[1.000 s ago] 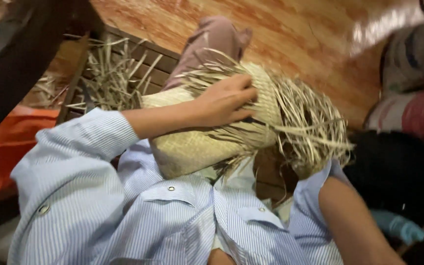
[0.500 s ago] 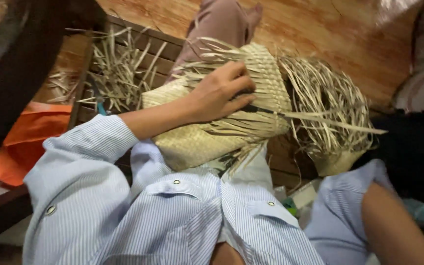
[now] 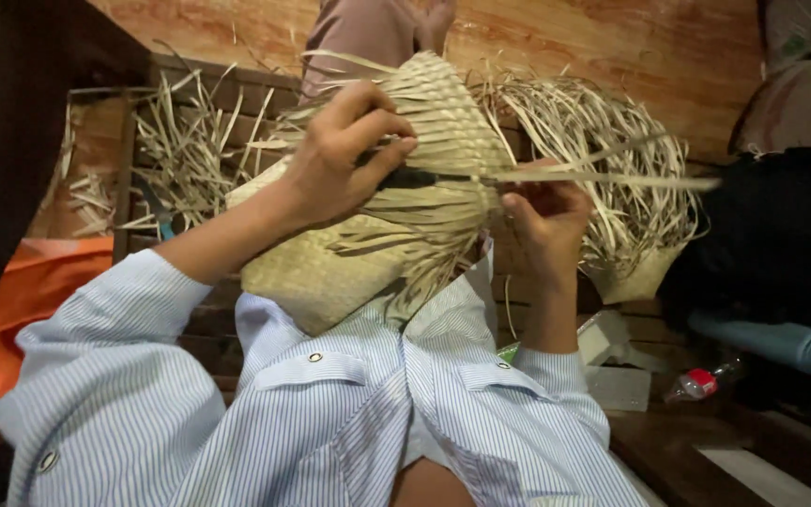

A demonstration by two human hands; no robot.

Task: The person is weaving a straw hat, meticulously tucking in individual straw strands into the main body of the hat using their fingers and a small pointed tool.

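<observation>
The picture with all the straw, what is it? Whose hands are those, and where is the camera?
The camera sits on a person's head and looks down, so you see their own striped shirt sleeves and two bare hands. The left hand grips a dark-handled tool against a half-woven straw piece in their lap. The right hand pinches one long straw strip. Loose straw lies on the wooden slats behind. A small bottle with a red cap lies to the right.
</observation>
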